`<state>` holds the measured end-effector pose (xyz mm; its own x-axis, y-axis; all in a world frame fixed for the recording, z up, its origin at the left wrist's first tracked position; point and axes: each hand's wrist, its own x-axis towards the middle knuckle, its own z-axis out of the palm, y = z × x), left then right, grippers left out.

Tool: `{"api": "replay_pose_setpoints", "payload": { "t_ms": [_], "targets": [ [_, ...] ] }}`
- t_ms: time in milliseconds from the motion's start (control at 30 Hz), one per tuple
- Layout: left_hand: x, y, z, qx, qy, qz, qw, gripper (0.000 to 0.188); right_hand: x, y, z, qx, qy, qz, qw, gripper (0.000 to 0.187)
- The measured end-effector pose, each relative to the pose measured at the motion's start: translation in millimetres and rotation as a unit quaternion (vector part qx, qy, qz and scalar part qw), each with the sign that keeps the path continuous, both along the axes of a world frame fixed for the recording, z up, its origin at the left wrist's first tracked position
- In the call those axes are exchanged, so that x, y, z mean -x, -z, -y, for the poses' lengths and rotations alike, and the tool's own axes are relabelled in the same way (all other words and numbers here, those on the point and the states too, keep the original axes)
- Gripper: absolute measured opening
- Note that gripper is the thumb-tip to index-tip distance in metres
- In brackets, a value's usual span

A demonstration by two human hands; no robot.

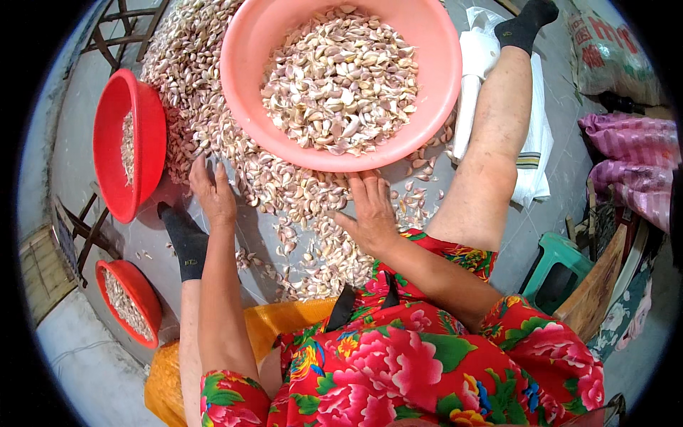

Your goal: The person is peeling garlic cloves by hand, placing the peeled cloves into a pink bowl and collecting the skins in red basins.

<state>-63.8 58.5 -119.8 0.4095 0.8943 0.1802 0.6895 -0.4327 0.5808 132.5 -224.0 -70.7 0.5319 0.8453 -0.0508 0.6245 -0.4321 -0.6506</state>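
A big pink basin (245, 78) with garlic cloves (341, 85) in it stands in front of me, on or over a wide heap of loose cloves (274, 181) on the floor. My right hand (371, 217) lies palm down just below the basin's near rim, thumb spread to the left. Its fingertips reach the rim's edge, partly hidden there. At the left side of the heap is my left hand (213, 192), fingers parted and pointing away from me, close to the cloves. I see nothing held in either hand.
Two red basins, a larger one (107, 142) and a smaller one (153, 317), stand at the left with light pieces inside. A green plastic stool (558, 267) is at the right. White sacking (537, 164) lies under my right leg, and filled sacks (615, 64) stand far right.
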Motion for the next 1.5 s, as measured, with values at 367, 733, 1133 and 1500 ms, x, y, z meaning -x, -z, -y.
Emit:
{"api": "replay_pose_setpoints", "payload": {
  "t_ms": [367, 733, 1133, 1500],
  "targets": [
    [-63, 16, -27, -0.036, 0.171, 0.077, 0.982, 0.042, 8, 49, -50, -0.055, 0.002, -0.029, 0.998, 0.076],
    [-87, -4, 140, 0.312, -0.081, 0.384, 0.865, 0.036, 29, 25, -96, -0.227, 0.084, -0.257, 0.936, 0.043],
    [-104, -139, 134, 0.432, -0.061, 0.562, 0.702, 0.045, 16, -81, -108, -0.350, 0.068, -0.346, 0.868, 0.045],
    [-88, -132, 85, 0.230, -0.017, 0.249, 0.941, 0.027, -109, -112, -47, -0.263, 0.035, -0.124, 0.956, 0.033]
  ]
}}
